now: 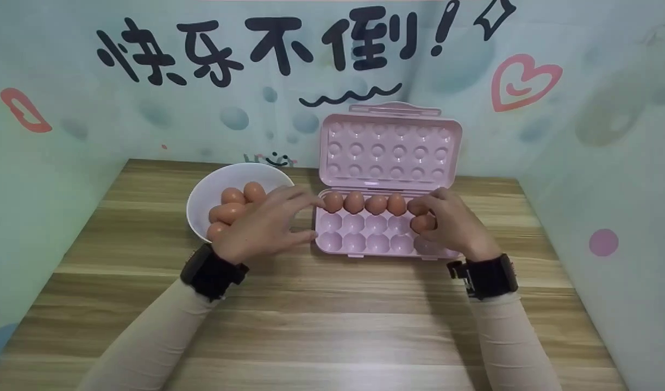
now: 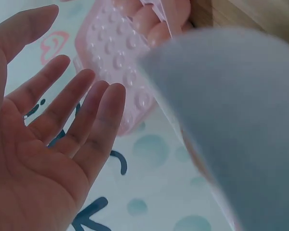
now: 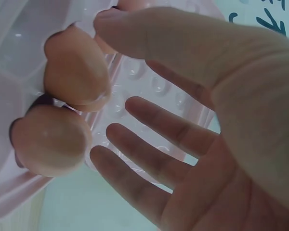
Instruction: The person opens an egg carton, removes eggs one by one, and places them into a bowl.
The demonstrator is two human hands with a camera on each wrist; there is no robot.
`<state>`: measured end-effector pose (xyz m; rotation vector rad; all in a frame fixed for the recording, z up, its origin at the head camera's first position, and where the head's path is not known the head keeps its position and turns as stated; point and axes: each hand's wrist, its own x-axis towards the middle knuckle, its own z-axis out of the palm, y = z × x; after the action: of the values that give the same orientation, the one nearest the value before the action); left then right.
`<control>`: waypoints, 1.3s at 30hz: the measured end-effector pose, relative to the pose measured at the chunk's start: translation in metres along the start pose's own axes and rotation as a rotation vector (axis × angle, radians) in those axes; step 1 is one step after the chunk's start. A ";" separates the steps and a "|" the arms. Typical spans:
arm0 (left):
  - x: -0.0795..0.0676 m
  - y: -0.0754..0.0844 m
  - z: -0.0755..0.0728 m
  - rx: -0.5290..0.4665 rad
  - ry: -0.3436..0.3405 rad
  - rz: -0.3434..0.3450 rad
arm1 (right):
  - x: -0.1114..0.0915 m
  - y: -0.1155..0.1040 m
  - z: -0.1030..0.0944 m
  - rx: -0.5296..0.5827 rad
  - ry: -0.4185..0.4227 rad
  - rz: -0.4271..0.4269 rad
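My left hand (image 1: 270, 225) is over the right rim of a white bowl (image 1: 199, 198) and reaches toward the carton's left edge. In the left wrist view its fingers (image 2: 98, 115) are spread and nothing lies in the palm. Brown eggs (image 1: 226, 212) lie in the bowl, partly hidden by that hand. Over the right end of a pink egg carton (image 1: 378, 252) is my right hand (image 1: 455, 222), its fingers extended around the eggs. Its thumb is close to an egg (image 3: 77, 67); contact is unclear. Several eggs (image 1: 354, 202) stand in the back row, and another egg (image 1: 422, 224) sits one row nearer.
The carton's lid (image 1: 389, 146) stands raised against the printed backdrop (image 1: 164, 119). Bowl and carton stand near the back of the wooden table (image 1: 332, 326). Backdrop walls enclose the table on the left and right.
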<state>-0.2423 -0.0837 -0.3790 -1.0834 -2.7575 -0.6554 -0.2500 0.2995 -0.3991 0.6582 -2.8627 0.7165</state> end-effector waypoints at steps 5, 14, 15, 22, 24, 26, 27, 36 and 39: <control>0.009 0.008 0.018 -0.068 -0.006 0.009 | 0.003 0.002 0.003 0.000 -0.024 0.016; 0.018 0.013 0.039 -0.115 -0.021 0.016 | 0.007 0.008 0.016 -0.048 0.016 -0.110; 0.018 0.013 0.040 -0.118 -0.020 0.017 | 0.008 0.008 0.018 -0.055 0.030 -0.143; 0.018 0.013 0.049 -0.172 -0.027 -0.017 | 0.014 0.010 0.023 -0.055 0.048 -0.209; 0.018 0.013 0.051 -0.169 -0.026 -0.019 | 0.014 0.010 0.023 -0.052 0.052 -0.216; 0.018 0.012 0.053 -0.164 -0.018 -0.010 | 0.015 0.010 0.024 -0.051 0.075 -0.252; 0.017 0.012 0.054 -0.162 -0.015 -0.004 | 0.015 0.011 0.024 -0.051 0.091 -0.278; 0.017 0.013 0.059 -0.158 -0.008 0.006 | 0.018 0.013 0.027 -0.058 0.168 -0.382; 0.018 0.013 0.060 -0.152 -0.006 0.008 | 0.016 0.012 0.024 -0.064 0.144 -0.321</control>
<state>-0.2435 -0.0381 -0.4235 -1.1252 -2.7451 -0.8744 -0.2703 0.2915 -0.4221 0.9829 -2.5528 0.5931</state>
